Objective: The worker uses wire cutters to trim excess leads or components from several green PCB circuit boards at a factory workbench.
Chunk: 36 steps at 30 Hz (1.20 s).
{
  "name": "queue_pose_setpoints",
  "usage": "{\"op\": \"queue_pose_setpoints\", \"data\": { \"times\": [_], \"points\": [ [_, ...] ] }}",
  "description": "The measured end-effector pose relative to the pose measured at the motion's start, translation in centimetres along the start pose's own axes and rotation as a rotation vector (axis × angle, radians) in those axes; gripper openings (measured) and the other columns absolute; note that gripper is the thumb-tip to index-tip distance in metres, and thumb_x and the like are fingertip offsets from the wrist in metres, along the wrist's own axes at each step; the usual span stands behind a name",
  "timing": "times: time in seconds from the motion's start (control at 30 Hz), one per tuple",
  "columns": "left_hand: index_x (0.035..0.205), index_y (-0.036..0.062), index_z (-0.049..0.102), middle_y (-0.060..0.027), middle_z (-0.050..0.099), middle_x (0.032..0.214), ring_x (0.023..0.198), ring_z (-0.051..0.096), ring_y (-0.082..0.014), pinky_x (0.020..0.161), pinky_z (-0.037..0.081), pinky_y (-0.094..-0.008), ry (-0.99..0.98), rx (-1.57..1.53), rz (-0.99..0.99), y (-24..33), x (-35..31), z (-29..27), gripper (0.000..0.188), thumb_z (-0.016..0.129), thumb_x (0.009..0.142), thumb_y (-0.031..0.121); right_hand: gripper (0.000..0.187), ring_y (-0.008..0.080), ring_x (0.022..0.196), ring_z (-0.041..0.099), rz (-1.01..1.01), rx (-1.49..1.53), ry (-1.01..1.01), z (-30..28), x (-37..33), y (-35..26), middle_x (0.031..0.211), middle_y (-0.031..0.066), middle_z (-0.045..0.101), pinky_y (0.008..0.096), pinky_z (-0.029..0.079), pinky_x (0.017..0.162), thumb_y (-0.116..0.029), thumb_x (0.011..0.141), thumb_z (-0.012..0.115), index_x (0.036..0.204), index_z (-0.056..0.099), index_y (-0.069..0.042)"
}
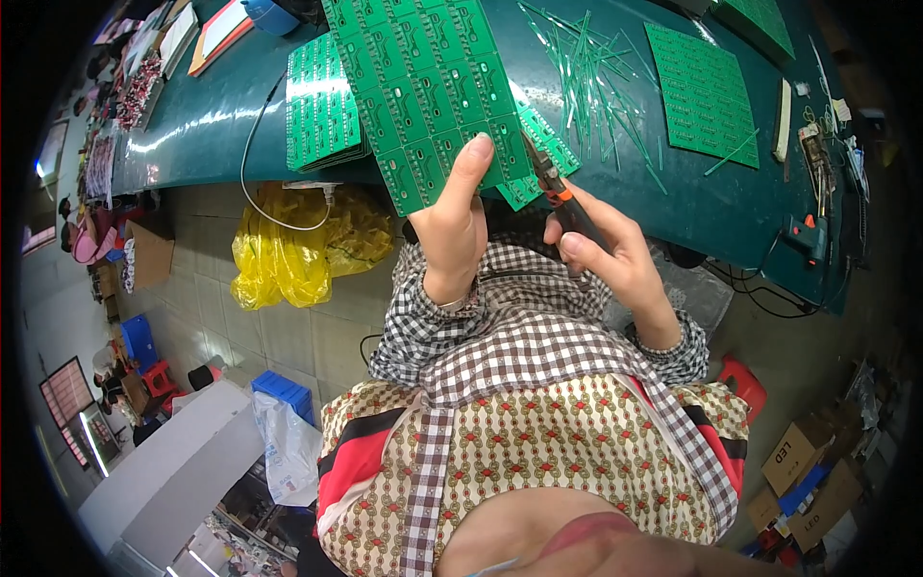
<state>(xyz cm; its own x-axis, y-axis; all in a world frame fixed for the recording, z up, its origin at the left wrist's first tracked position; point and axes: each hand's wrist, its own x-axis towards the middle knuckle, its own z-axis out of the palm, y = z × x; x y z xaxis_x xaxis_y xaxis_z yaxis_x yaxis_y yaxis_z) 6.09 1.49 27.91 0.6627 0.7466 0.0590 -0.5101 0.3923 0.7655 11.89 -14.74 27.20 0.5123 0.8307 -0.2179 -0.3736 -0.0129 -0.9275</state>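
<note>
My left hand (456,216) grips a large green circuit board panel (423,91) by its near edge, thumb on top, tilted up over the bench edge. In my right hand (615,250) is a pair of pliers or cutters (567,202) with black and orange handles. Its jaws meet the right edge of the panel; whether they are closed there I cannot tell. Beneath the held panel, another green board (538,144) lies partly hidden. To the left rests a stack of green circuit boards (322,106).
Thin green offcut strips (601,77) lie scattered on the dark green bench (221,125). Another panel (702,96) sits at the right, beside a soldering-type tool (817,163) and a small black-and-orange device (803,234). A white cable (252,163) loops over the front edge above a yellow plastic bag (288,255).
</note>
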Motion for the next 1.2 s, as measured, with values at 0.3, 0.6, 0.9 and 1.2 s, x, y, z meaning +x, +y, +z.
{"op": "queue_pose_setpoints", "data": {
  "times": [0.3,0.6,0.9,1.2],
  "points": [
    [0.116,0.0004,0.048,-0.0081,0.058,0.104,0.091,0.057,-0.0158,0.080,0.047,-0.0270,0.080,0.163,0.069,-0.7,-0.1,-0.4,0.040,0.061,0.079,-0.004,0.052,0.0094,0.071,0.054,-0.234,-0.521,0.163,0.7,0.2,0.9,0.087,0.0071,0.058,0.0245,0.044,0.063,-0.009,0.082,0.062,0.130,0.044,-0.003],
    [0.117,-0.0043,0.047,-0.0085,0.057,0.103,0.087,0.055,-0.0128,0.077,0.045,-0.0255,0.195,0.493,0.294,-2.5,-0.2,1.4,0.034,0.056,0.084,-0.001,0.053,0.0194,0.074,0.057,-0.311,-1.106,0.354,1.6,1.5,0.6,0.088,0.0114,0.054,0.0305,0.045,0.065,-0.012,0.077,0.066,0.127,0.046,-0.007],
    [0.112,-0.0013,0.050,-0.0101,0.059,0.101,0.089,0.058,-0.0171,0.079,0.046,-0.0281,-0.019,0.069,0.035,-0.3,-0.9,0.9,0.032,0.057,0.080,-0.002,0.058,0.0124,0.099,0.053,-0.132,-0.163,0.082,-0.2,2.4,-1.9,0.114,0.0087,0.053,0.0263,0.042,0.087,-0.018,0.085,0.062,0.133,0.036,0.003],
    [0.114,-0.0006,0.049,-0.0102,0.059,0.103,0.090,0.058,-0.0171,0.080,0.046,-0.0282,0.001,0.061,0.023,-1.2,-0.8,0.4,0.034,0.057,0.080,-0.002,0.055,0.0105,0.092,0.054,-0.083,-0.134,0.078,-0.5,2.8,-1.1,0.105,0.0068,0.057,0.0244,0.043,0.080,-0.016,0.086,0.061,0.132,0.038,0.002]
  ]
}}
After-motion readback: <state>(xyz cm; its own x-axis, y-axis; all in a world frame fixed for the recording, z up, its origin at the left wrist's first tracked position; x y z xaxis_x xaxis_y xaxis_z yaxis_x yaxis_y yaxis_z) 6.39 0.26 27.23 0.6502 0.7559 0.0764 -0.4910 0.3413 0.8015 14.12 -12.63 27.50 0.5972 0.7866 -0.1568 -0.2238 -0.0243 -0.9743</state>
